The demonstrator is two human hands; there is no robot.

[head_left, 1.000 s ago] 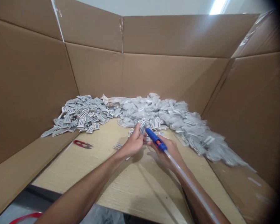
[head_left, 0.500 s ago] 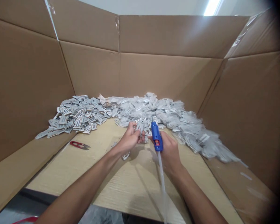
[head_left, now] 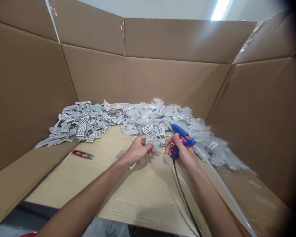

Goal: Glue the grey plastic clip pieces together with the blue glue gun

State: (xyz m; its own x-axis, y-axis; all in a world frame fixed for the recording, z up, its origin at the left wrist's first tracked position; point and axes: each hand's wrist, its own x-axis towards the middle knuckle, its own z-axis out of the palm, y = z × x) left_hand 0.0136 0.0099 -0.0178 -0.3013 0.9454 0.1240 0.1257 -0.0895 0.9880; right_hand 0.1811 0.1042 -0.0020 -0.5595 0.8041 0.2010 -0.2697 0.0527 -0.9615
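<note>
A small grey patch [head_left: 150, 142] was pinched in the left hand [head_left: 137, 152] just above the wooden table [head_left: 128, 194], and a blue glue gun [head_left: 181, 136] was gripped in the right hand [head_left: 185, 154], nozzle aimed at it. Best kept steady with fingertips [head_left: 150, 149] clear of the tip, probably. Loose patches [head_left: 81, 123] were heaped at the back left, bagged ones [head_left: 194, 131] to the right, red snips [head_left: 82, 153] well apart.

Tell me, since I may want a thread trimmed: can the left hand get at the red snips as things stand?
Probably not at once. The left hand is shut on a grey patch. The red snips lie apart to its left on bare tabletop, nothing between, so it must free itself first.
</note>
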